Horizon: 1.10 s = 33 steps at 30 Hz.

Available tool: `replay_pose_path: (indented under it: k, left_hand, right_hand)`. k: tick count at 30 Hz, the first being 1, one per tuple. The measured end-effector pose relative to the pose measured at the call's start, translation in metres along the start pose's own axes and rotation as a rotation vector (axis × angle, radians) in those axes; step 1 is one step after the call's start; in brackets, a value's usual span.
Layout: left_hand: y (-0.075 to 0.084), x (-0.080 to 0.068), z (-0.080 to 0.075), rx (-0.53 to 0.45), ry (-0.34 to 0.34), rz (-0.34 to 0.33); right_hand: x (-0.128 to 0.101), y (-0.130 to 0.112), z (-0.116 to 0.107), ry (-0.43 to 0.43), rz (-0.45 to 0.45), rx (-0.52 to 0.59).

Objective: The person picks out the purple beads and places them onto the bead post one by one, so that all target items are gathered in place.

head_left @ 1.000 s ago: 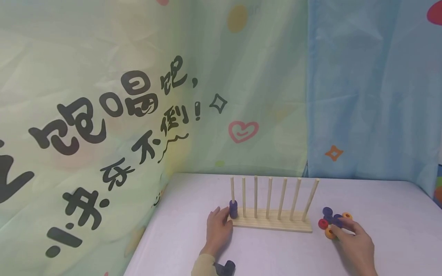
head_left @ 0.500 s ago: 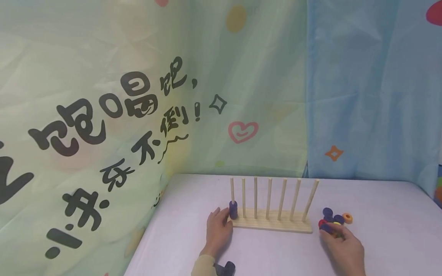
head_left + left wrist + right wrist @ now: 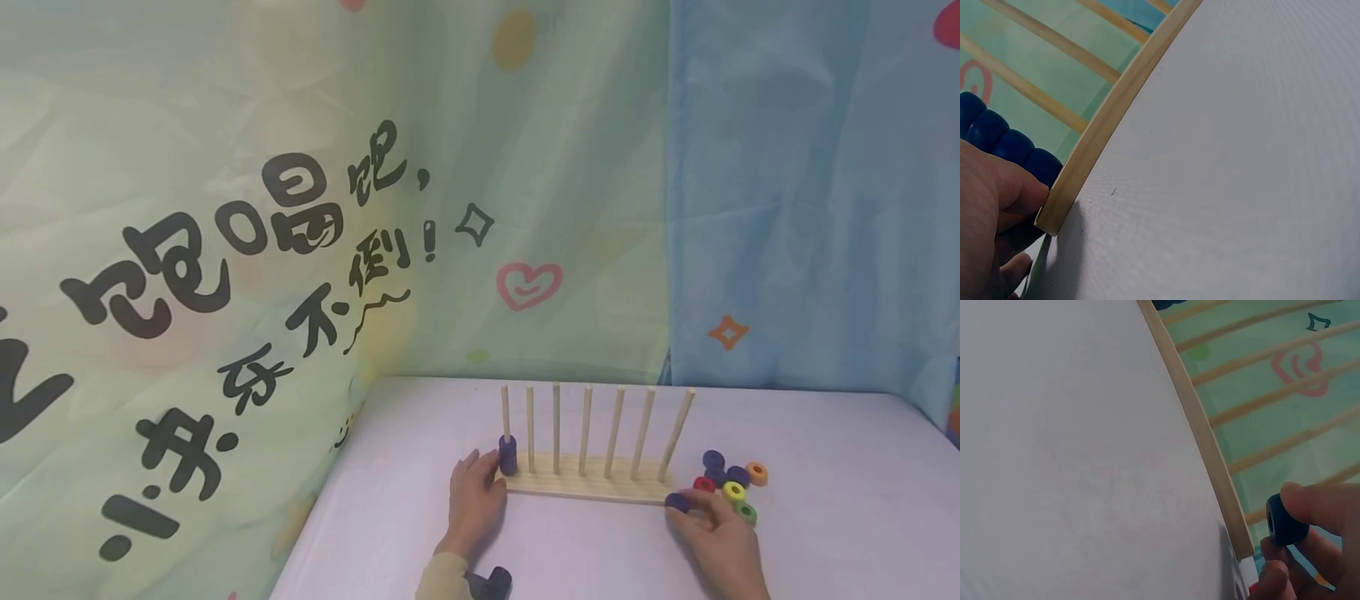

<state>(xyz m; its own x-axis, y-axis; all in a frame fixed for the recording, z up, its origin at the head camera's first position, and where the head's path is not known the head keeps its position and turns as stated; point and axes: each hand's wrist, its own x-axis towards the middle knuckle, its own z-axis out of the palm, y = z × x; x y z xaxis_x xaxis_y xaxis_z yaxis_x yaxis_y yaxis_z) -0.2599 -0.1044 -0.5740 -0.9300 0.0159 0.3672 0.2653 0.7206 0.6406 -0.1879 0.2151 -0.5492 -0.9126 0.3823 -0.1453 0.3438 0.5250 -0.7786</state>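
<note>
A wooden peg rack [image 3: 592, 485] with several upright pegs stands on the table. Blue beads [image 3: 507, 457] are stacked on its leftmost peg; the left wrist view shows these stacked beads [image 3: 1011, 145] close to the thumb. My left hand [image 3: 477, 493] holds the left end of the rack's base [image 3: 1094, 147], thumb at its front edge, some fingers hidden behind. My right hand [image 3: 722, 533] pinches one blue bead [image 3: 1287, 522] between thumb and fingers, near the rack's right front corner. The bead's hole partly shows in the right wrist view.
Right of the rack lie loose beads: several blue beads [image 3: 713, 460], an orange bead [image 3: 757, 473], a red bead [image 3: 703, 484], a yellow bead [image 3: 733, 492] and a green bead [image 3: 746, 512], partly behind my right hand. A printed curtain [image 3: 525, 208] hangs behind the white table [image 3: 585, 550].
My right hand has taken a blue bead from the loose group and carried it left to the rack's right end. The left hand and rack have stayed in place.
</note>
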Motion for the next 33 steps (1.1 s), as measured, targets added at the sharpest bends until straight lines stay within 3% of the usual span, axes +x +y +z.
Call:
replay_pose_path:
  k: [8,16,27,33]
  left_hand:
    - [0.003,0.000,-0.001,-0.002,-0.007,0.001]
    - [0.002,0.000,-0.002,0.005,-0.004,0.007]
    - [0.003,0.000,-0.001,0.010,-0.009,0.004]
    - [0.005,0.000,-0.004,0.001,-0.006,0.012]
  right_hand:
    - [-0.006,-0.009,0.005,-0.064,-0.024,0.006]
    - [-0.013,-0.014,0.022,-0.028,-0.127,-0.020]
    - [-0.023,-0.020,0.041,-0.021,-0.162,-0.047]
    - [-0.028,-0.028,0.047,-0.066,-0.164,-0.037]
